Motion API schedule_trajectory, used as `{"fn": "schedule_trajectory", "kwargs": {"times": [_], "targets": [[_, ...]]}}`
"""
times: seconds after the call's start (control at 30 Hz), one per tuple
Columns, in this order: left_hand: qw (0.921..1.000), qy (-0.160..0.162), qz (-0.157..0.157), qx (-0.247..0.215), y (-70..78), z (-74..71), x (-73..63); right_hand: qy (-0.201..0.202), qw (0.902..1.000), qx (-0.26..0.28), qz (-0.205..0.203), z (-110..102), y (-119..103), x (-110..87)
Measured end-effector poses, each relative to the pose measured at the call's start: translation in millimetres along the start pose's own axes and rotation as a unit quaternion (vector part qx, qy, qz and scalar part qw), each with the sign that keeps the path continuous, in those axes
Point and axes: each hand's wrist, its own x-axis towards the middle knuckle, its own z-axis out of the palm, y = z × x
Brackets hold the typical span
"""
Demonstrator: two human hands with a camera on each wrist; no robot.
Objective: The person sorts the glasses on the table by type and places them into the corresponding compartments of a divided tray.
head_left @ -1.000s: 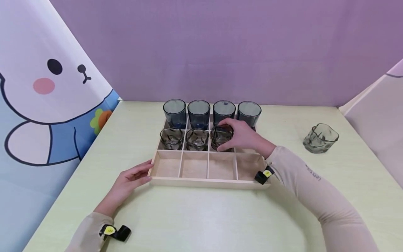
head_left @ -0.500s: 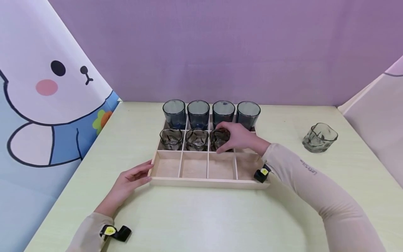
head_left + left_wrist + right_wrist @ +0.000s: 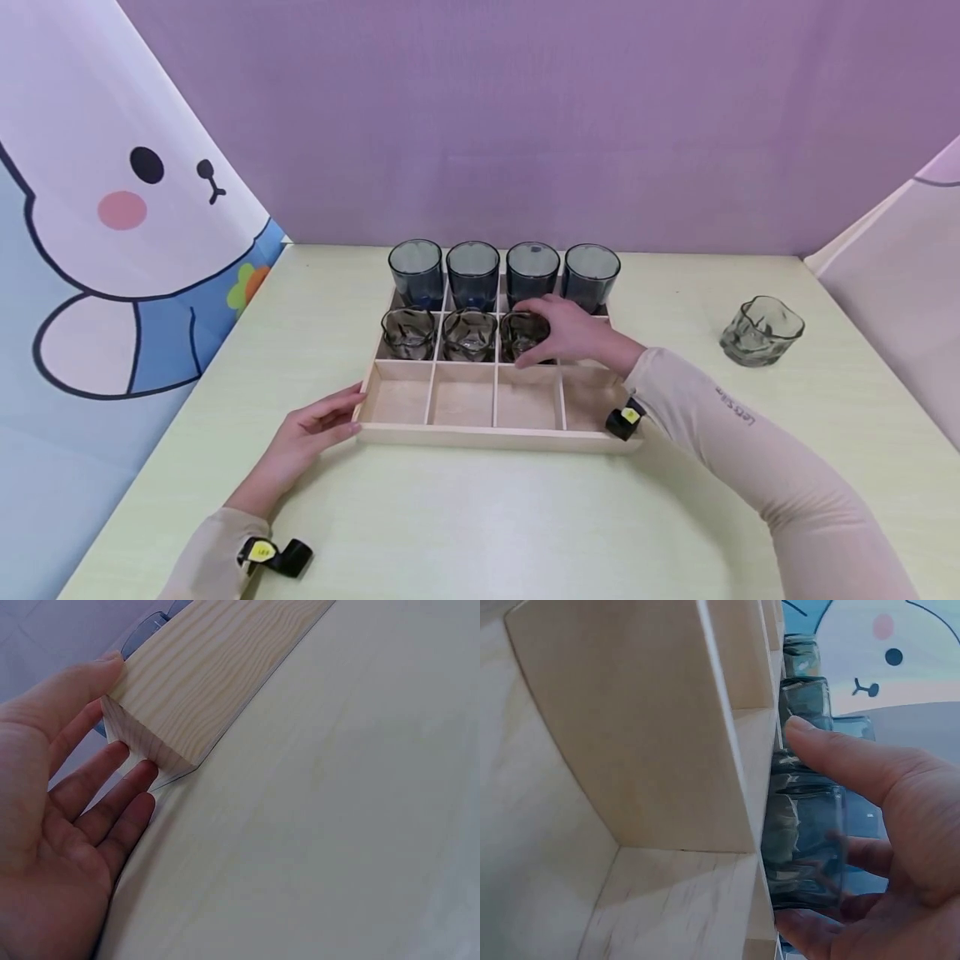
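Observation:
A divided wooden tray [image 3: 498, 437] lies on the table, with my left hand [image 3: 303, 433] holding its front left corner. In the left wrist view, the thumb rests by the corner's upper edge and the curled fingertips touch the end face. My right hand [image 3: 573, 329] reaches over the tray, thumb and fingers around a short wavy grey glass [image 3: 522, 336] in the middle row's third compartment. The right wrist view shows that hand [image 3: 915, 825] spanning the glass [image 3: 806, 840]. Two similar short glasses [image 3: 408, 333] stand in the compartments to its left.
Several tall blue-grey tumblers [image 3: 472, 271] fill the back row. One more short wavy glass [image 3: 761, 332] stands apart on the table [image 3: 480, 517] at the right. A purple backdrop [image 3: 525, 125] rises behind, and a cartoon-printed panel [image 3: 82, 275] stands at the left.
My right hand has moved slightly left and down with the short glass, which now sits lower in its compartment. My left hand has stayed at the tray's corner.

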Motion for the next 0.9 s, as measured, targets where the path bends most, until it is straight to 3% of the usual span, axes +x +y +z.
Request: {"fn": "schedule_trajectory", "kwargs": {"times": [0.47,0.9], "targets": [[0.9999,0.002,-0.011,0.008,1.9,0.7,-0.7,0.001,0.9992,0.037,-0.019,-3,8,-2.3],[0.9998,0.0,-0.018,0.009,2.9,1.2,-0.6,0.003,0.9897,0.143,-0.011,-15,15,-17.1]]}}
